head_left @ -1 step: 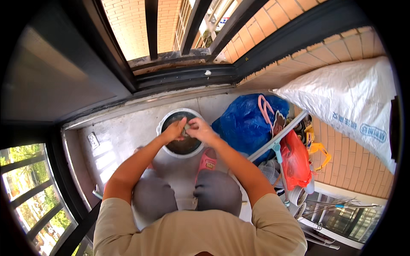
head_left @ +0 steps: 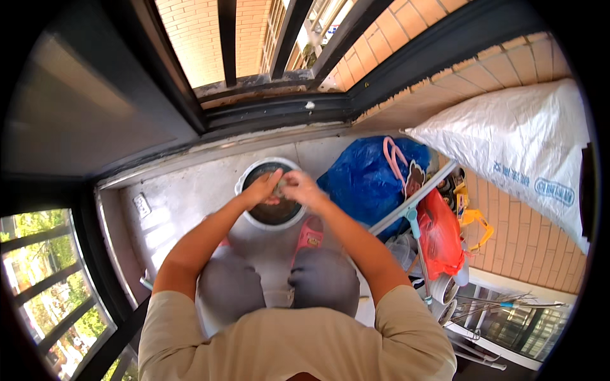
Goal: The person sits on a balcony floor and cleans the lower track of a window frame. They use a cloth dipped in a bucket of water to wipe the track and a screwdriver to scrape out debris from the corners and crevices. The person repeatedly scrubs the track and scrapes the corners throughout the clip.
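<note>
Now gripping small pale lump (head_left: 279, 186) in left hand (head_left: 262, 189), pinching it with right hand (head_left: 304, 190), within rim of basin (head_left: 273, 227); probably mid-rub, calling for steady hold.

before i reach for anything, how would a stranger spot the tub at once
Start at the barred window and drop to the pale floor below it. The tub stands there, left of the big blue bag. It is round, pale-rimmed and dark inside, and unlike the bag it has the left hand and right hand over it.
</note>
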